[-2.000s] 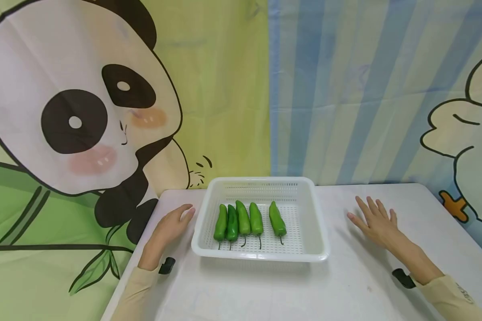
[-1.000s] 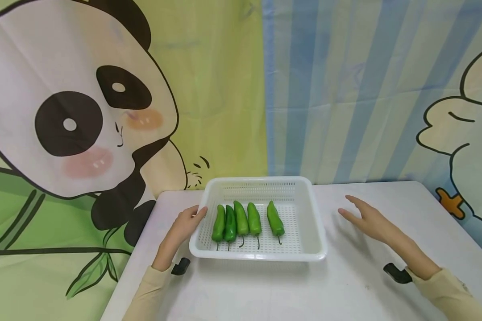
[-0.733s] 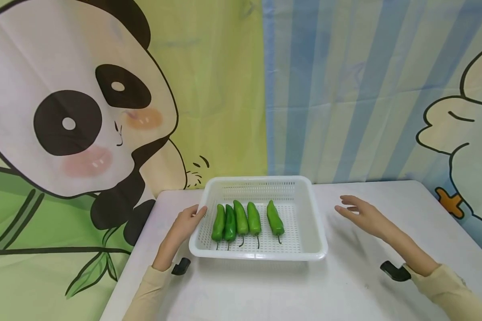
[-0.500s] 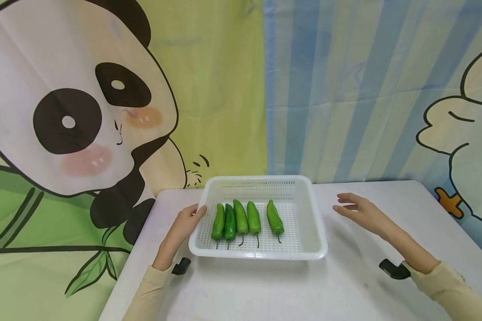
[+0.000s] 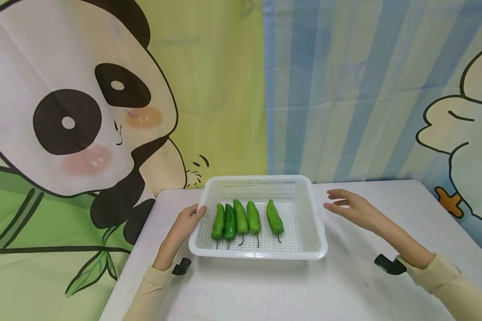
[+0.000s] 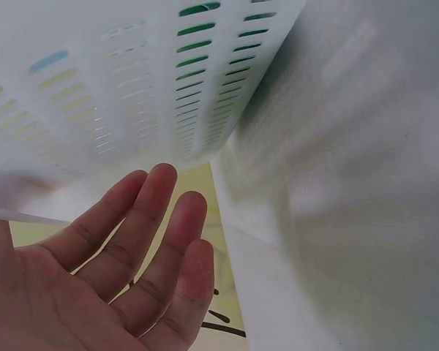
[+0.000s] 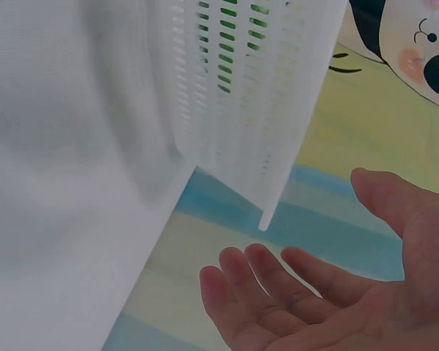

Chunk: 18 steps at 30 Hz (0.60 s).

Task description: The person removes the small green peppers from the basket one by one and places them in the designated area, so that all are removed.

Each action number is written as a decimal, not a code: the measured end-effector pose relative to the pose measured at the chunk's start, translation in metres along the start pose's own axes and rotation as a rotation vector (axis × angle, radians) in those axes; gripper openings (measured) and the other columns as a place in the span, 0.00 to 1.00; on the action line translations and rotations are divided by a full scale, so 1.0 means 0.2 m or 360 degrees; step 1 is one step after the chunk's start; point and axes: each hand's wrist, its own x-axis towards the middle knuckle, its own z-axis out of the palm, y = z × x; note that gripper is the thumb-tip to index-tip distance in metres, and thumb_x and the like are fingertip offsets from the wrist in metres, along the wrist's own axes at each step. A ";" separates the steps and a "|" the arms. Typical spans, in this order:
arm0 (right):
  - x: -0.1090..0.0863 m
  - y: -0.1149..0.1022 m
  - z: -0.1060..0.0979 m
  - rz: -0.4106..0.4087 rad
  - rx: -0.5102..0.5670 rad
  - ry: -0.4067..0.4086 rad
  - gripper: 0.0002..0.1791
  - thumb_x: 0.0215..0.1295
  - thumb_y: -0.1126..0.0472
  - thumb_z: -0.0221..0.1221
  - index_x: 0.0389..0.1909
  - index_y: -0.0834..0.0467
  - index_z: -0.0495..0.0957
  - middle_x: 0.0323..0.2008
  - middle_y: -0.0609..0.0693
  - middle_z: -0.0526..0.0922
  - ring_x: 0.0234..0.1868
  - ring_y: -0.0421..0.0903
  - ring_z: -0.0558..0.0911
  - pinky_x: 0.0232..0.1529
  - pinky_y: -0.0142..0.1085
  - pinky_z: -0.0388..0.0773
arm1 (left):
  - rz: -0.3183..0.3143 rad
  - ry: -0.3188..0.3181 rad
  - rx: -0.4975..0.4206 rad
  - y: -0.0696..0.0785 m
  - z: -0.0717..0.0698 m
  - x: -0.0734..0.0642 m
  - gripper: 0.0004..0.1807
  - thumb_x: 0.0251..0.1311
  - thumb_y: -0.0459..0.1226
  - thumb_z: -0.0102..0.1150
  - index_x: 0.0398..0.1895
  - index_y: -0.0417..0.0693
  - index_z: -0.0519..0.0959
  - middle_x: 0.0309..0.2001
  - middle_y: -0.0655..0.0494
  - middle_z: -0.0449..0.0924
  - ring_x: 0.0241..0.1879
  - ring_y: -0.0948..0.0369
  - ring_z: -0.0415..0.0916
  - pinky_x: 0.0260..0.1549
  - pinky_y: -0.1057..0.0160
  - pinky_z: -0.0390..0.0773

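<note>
A white plastic basket (image 5: 261,255) with slotted walls sits on the table, holding several green chili peppers (image 5: 241,217). Four of them lie side by side toward the left; a single pepper (image 5: 275,217) lies apart, right of them. At the basket's left rim is my left hand (image 5: 183,225), its thumb over the rim and its other fingers along the outer wall, as the left wrist view shows. My right hand (image 5: 357,209) hovers just right of the basket, fingers slightly bent, thumb spread, touching nothing; a gap separates it from the wall in the right wrist view.
The white-covered table (image 5: 265,294) extends on all sides of the basket. Behind it hangs a printed curtain (image 5: 225,89) with a panda and blue stripes. A black wrist device (image 5: 181,266) is on the left wrist, another black device (image 5: 389,264) on the right.
My left hand has moved right to the basket's left rim and stays there. My right hand has turned and moved left toward the basket's right side. Basket and peppers stay in place.
</note>
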 end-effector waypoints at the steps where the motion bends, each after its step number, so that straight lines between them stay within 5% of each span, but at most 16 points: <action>1: 0.00 -0.01 0.00 -0.0008 -0.0005 -0.0002 0.40 0.71 0.40 0.58 0.71 0.65 0.64 0.68 0.67 0.70 0.65 0.68 0.74 0.53 0.59 0.82 | 0.0002 0.0003 0.0004 0.00 0.00 0.00 0.30 0.74 0.57 0.47 0.65 0.45 0.75 0.44 0.42 0.87 0.32 0.55 0.88 0.28 0.59 0.88; 18: 0.07 -0.21 -0.01 -0.0098 -0.0146 -0.0140 0.38 0.70 0.43 0.60 0.70 0.65 0.65 0.66 0.67 0.72 0.64 0.66 0.74 0.56 0.58 0.81 | -0.0003 0.0020 -0.0013 -0.01 0.01 0.00 0.31 0.74 0.58 0.47 0.67 0.46 0.74 0.44 0.42 0.87 0.32 0.54 0.88 0.27 0.59 0.88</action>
